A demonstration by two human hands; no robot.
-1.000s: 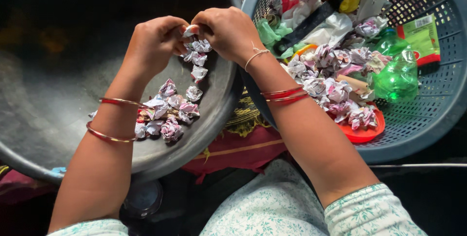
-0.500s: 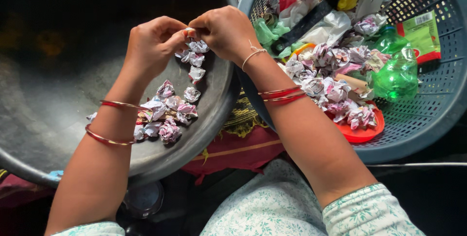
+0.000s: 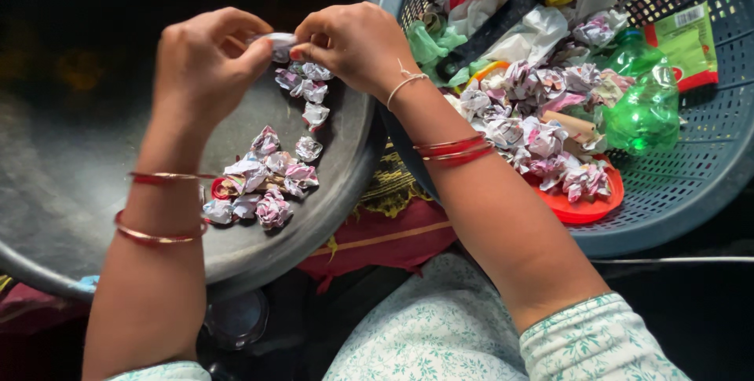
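Above the large dark metal pan, left hand and right hand pinch one small crumpled printed paper scrap between fingers, apparently mid-crumpling; tighter squeezing seems needed.

Crumpled matt paper balls lie in a dull, scuffed metal pan beside a perforated plastic basket.

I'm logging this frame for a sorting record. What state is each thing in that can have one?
Left hand: pinching the paper piece.
Right hand: pinching its other end.
Paper piece: stretched between both hands, partly uncrumpled.
Paper balls: crumpled, loose in the metal pan.
Green bottle: crushed, lying in the basket.
Basket paper: crumpled, heaped.
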